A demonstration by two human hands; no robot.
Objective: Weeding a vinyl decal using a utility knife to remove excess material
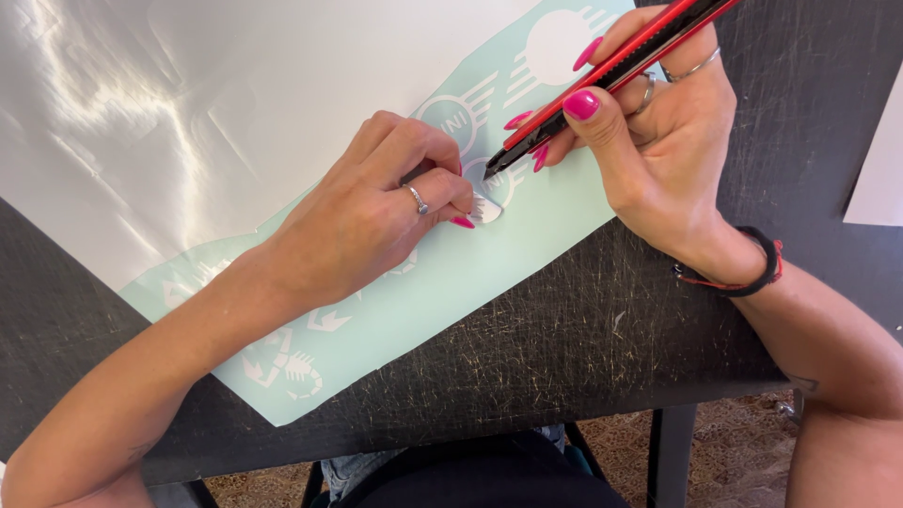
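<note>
A pale mint backing sheet (442, 292) with white cut vinyl shapes lies diagonally on a scratched black table (583, 348). My left hand (367, 212), a ring on one finger, rests on the sheet and pinches a small piece of white vinyl (486, 209) peeled up from it. My right hand (658, 132) holds a red and black craft knife (602, 80) like a pen, its tip (489, 174) touching a round emblem just above the peeled piece. Both hands have pink nails.
A large glossy white vinyl sheet (188, 113) covers the table's upper left. Another white sheet edge (884, 160) shows at the right. The table's front edge (470, 442) is close to me, with patterned floor (734, 452) and table legs below.
</note>
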